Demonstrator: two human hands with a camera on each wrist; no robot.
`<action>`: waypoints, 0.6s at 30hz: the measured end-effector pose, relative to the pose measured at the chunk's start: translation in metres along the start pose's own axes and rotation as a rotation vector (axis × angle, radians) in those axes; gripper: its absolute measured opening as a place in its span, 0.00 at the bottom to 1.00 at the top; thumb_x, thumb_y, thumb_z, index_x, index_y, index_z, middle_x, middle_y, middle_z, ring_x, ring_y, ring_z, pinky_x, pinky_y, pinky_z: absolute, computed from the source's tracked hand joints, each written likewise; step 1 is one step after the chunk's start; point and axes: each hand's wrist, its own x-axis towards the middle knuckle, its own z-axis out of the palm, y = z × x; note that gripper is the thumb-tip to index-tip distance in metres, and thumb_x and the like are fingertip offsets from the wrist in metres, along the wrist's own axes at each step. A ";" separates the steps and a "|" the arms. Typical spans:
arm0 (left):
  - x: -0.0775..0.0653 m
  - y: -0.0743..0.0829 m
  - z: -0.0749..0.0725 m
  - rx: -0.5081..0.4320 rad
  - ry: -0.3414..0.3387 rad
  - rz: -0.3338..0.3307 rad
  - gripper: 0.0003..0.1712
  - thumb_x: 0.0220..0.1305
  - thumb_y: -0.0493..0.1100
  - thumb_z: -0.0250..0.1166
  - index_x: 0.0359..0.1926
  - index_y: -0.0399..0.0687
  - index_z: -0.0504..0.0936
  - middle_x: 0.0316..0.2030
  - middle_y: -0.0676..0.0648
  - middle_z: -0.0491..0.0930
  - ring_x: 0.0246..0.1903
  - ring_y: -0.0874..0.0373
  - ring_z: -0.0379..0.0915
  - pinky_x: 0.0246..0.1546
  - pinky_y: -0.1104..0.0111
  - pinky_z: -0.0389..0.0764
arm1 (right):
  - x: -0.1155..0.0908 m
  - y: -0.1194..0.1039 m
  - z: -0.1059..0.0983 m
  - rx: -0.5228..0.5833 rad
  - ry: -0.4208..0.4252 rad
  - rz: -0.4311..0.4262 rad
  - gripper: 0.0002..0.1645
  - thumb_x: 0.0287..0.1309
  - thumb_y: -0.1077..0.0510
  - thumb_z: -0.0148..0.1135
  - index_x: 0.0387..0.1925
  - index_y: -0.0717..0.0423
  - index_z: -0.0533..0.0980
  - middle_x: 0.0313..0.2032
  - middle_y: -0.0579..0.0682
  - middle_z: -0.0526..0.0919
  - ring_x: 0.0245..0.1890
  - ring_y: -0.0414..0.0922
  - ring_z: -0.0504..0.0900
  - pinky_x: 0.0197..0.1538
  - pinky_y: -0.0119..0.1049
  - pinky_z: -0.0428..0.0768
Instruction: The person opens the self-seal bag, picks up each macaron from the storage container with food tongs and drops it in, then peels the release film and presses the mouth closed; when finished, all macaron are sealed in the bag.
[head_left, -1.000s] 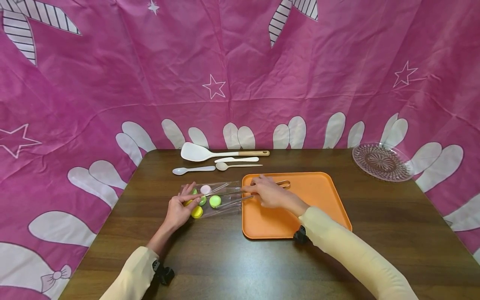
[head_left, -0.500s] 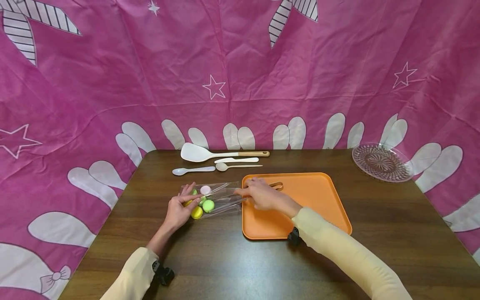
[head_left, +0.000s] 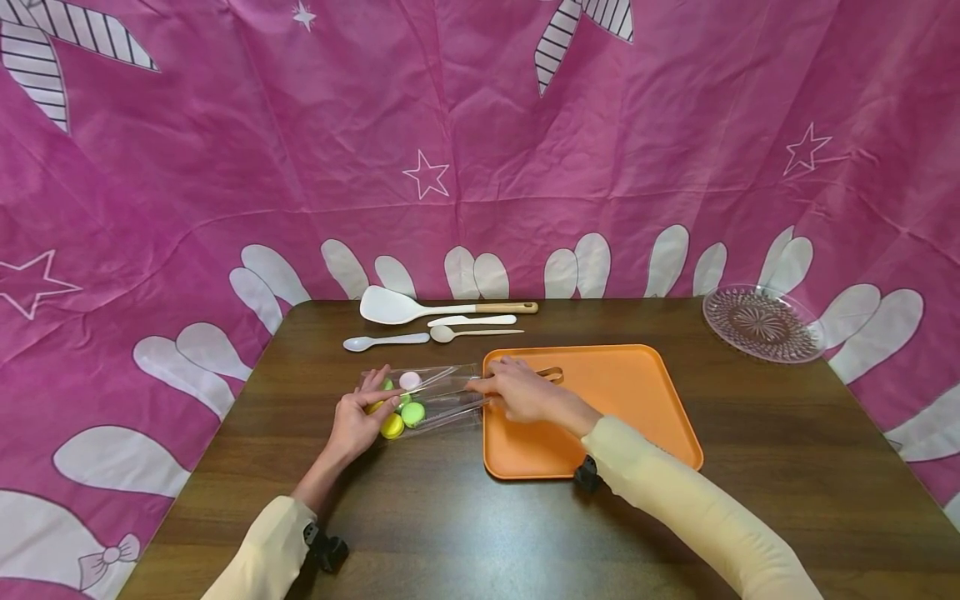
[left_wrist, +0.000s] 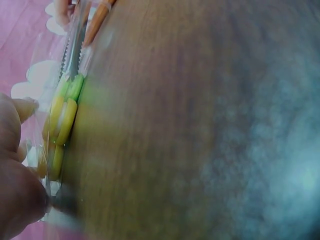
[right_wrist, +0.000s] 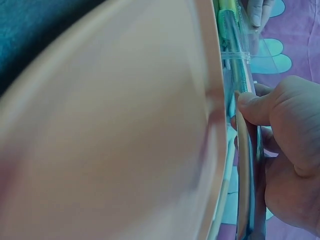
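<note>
My right hand (head_left: 522, 393) grips metal tongs (right_wrist: 250, 165), with the thumb along one arm. The tongs reach left over the tray's edge into a clear plastic container (head_left: 453, 382). Their serrated tips come up against a green macaron (left_wrist: 75, 87) in the left wrist view; whether they pinch it is unclear. My left hand (head_left: 365, 414) rests at the container's left end, fingers spread over it and thumb touching the plastic. Beside the hand, a light green macaron (head_left: 412, 413), a yellow macaron (head_left: 392, 426) and a pale pink macaron (head_left: 410, 381) lie inside. Other macarons are partly hidden.
An orange tray (head_left: 622, 417) lies right of the container. Behind stand out a white spatula (head_left: 386, 306), a white knife (head_left: 472, 320), a white spoon (head_left: 386, 340) and a beige spoon (head_left: 476, 332). A clear patterned plate (head_left: 763, 323) sits at the back right.
My right hand has moved slightly left with the tongs. The light green macaron has shifted left and a little nearer, toward the yellow one. My left hand stays in place.
</note>
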 end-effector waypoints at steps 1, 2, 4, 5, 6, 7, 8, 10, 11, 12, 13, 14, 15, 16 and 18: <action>0.000 0.000 0.000 0.000 0.003 0.008 0.07 0.62 0.23 0.64 0.41 0.22 0.85 0.61 0.24 0.69 0.67 0.25 0.55 0.67 0.36 0.47 | -0.001 0.000 0.000 -0.001 0.004 -0.006 0.24 0.65 0.65 0.63 0.61 0.48 0.79 0.40 0.50 0.76 0.40 0.49 0.71 0.46 0.44 0.70; 0.000 0.000 0.001 -0.001 0.007 0.016 0.07 0.62 0.23 0.64 0.40 0.22 0.85 0.60 0.24 0.69 0.66 0.25 0.55 0.67 0.35 0.47 | -0.002 0.001 -0.001 0.000 0.008 -0.010 0.24 0.65 0.64 0.63 0.61 0.48 0.79 0.40 0.50 0.77 0.40 0.49 0.71 0.47 0.44 0.70; 0.000 -0.001 0.001 -0.002 0.013 0.034 0.07 0.61 0.22 0.64 0.40 0.22 0.85 0.60 0.23 0.69 0.65 0.24 0.56 0.66 0.35 0.48 | -0.004 0.002 -0.002 -0.003 0.018 -0.017 0.25 0.65 0.65 0.63 0.62 0.48 0.79 0.40 0.49 0.77 0.41 0.49 0.72 0.48 0.45 0.71; 0.000 0.000 0.002 -0.003 0.016 0.041 0.07 0.61 0.22 0.64 0.40 0.22 0.85 0.59 0.22 0.69 0.65 0.23 0.56 0.66 0.34 0.48 | -0.005 0.003 -0.003 -0.006 0.026 -0.023 0.25 0.64 0.66 0.63 0.62 0.48 0.79 0.39 0.49 0.77 0.40 0.48 0.73 0.48 0.45 0.71; 0.000 -0.001 0.002 -0.004 0.017 0.049 0.06 0.60 0.22 0.64 0.39 0.22 0.85 0.59 0.22 0.69 0.65 0.23 0.56 0.66 0.34 0.48 | -0.007 0.004 -0.004 -0.008 0.037 -0.027 0.26 0.64 0.67 0.63 0.62 0.49 0.79 0.38 0.48 0.77 0.40 0.48 0.73 0.48 0.45 0.71; 0.000 -0.001 0.002 -0.003 0.018 0.054 0.06 0.60 0.22 0.64 0.39 0.22 0.85 0.59 0.22 0.69 0.64 0.22 0.56 0.66 0.34 0.48 | -0.009 0.005 -0.005 -0.007 0.044 -0.029 0.26 0.63 0.68 0.64 0.62 0.49 0.79 0.36 0.48 0.77 0.38 0.47 0.73 0.47 0.45 0.71; 0.000 -0.001 0.001 -0.004 0.020 0.054 0.06 0.60 0.22 0.65 0.39 0.22 0.85 0.59 0.22 0.69 0.64 0.23 0.57 0.66 0.34 0.48 | -0.011 0.006 -0.006 -0.003 0.053 -0.029 0.27 0.62 0.69 0.64 0.61 0.50 0.79 0.35 0.48 0.77 0.37 0.47 0.73 0.47 0.44 0.71; 0.000 -0.002 0.001 -0.004 0.020 0.048 0.06 0.60 0.22 0.65 0.39 0.23 0.85 0.59 0.22 0.69 0.65 0.23 0.57 0.66 0.34 0.48 | -0.016 0.010 -0.008 0.003 0.076 -0.033 0.27 0.60 0.70 0.64 0.61 0.51 0.79 0.34 0.48 0.77 0.37 0.47 0.73 0.45 0.44 0.71; 0.000 -0.002 0.001 -0.004 0.018 0.043 0.06 0.60 0.22 0.65 0.39 0.23 0.85 0.59 0.23 0.69 0.65 0.23 0.56 0.66 0.34 0.48 | -0.018 0.011 -0.009 0.007 0.087 -0.034 0.27 0.60 0.71 0.64 0.60 0.52 0.79 0.34 0.48 0.77 0.36 0.47 0.73 0.45 0.44 0.71; 0.000 -0.002 0.001 -0.002 0.017 0.039 0.07 0.60 0.22 0.65 0.39 0.23 0.85 0.59 0.23 0.70 0.65 0.24 0.57 0.66 0.34 0.48 | -0.021 0.013 -0.010 0.015 0.097 -0.030 0.27 0.59 0.72 0.64 0.59 0.52 0.80 0.34 0.48 0.76 0.36 0.47 0.72 0.44 0.44 0.70; 0.000 -0.002 0.001 -0.001 0.014 0.035 0.07 0.61 0.23 0.65 0.40 0.23 0.85 0.60 0.23 0.70 0.65 0.24 0.57 0.66 0.34 0.48 | -0.025 0.016 -0.011 0.019 0.106 -0.030 0.27 0.58 0.72 0.65 0.59 0.52 0.80 0.34 0.48 0.76 0.36 0.47 0.72 0.44 0.45 0.70; 0.000 -0.002 0.001 -0.001 0.012 0.031 0.07 0.61 0.23 0.65 0.40 0.23 0.85 0.60 0.23 0.70 0.66 0.24 0.56 0.66 0.34 0.48 | -0.028 0.018 -0.012 0.029 0.118 -0.028 0.27 0.58 0.73 0.64 0.58 0.53 0.80 0.34 0.48 0.77 0.37 0.47 0.73 0.44 0.45 0.70; 0.000 -0.003 0.001 -0.001 0.010 0.029 0.07 0.61 0.23 0.65 0.40 0.23 0.85 0.60 0.24 0.70 0.66 0.25 0.56 0.66 0.35 0.48 | -0.032 0.020 -0.012 0.036 0.128 -0.026 0.27 0.57 0.73 0.65 0.58 0.54 0.80 0.34 0.49 0.77 0.37 0.48 0.73 0.44 0.45 0.70; 0.000 -0.003 0.001 -0.002 0.008 0.027 0.07 0.61 0.23 0.65 0.40 0.23 0.85 0.60 0.24 0.69 0.66 0.25 0.56 0.67 0.35 0.48 | -0.035 0.023 -0.013 0.041 0.137 -0.024 0.27 0.57 0.73 0.65 0.58 0.55 0.80 0.34 0.49 0.77 0.37 0.48 0.72 0.44 0.45 0.70; 0.000 -0.003 0.001 0.000 0.006 0.028 0.07 0.61 0.23 0.65 0.40 0.23 0.85 0.60 0.23 0.69 0.66 0.25 0.56 0.67 0.35 0.48 | -0.043 0.028 -0.015 0.047 0.149 -0.015 0.27 0.56 0.74 0.66 0.58 0.56 0.80 0.34 0.49 0.77 0.37 0.49 0.72 0.43 0.45 0.70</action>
